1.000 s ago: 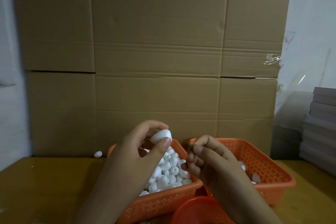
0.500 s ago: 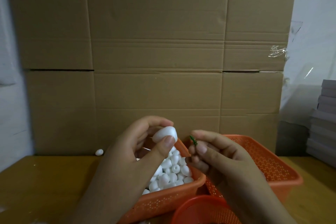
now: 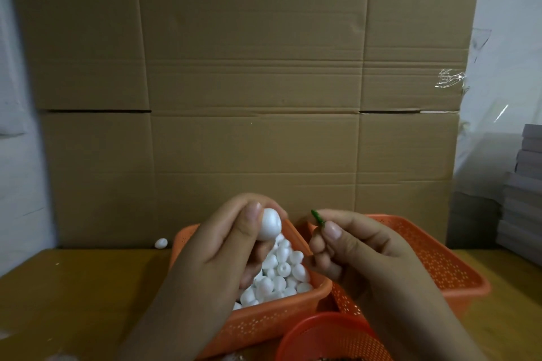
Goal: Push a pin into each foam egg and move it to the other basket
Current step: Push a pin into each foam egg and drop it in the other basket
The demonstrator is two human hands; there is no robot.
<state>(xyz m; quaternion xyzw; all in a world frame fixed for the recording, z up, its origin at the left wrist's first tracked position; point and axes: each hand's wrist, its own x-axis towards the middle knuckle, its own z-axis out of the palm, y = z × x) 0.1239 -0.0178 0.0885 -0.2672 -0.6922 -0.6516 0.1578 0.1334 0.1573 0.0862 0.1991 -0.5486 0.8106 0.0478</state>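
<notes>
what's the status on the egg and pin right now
Left hand holds a foam egg above the full basket. Right hand pinches a green pin, not yet in the egg. Nothing between them.

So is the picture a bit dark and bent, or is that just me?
Head view: dim and warm-toned, the hands underexposed; the foam egg in the left hand is brightest. The wide lens bows the cardboard wall at the edges. Tape glints upper right.

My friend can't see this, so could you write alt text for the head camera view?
A left hand holds a white foam egg beside a right hand pinching a green pin, above an orange basket of eggs on a wooden table.
</notes>
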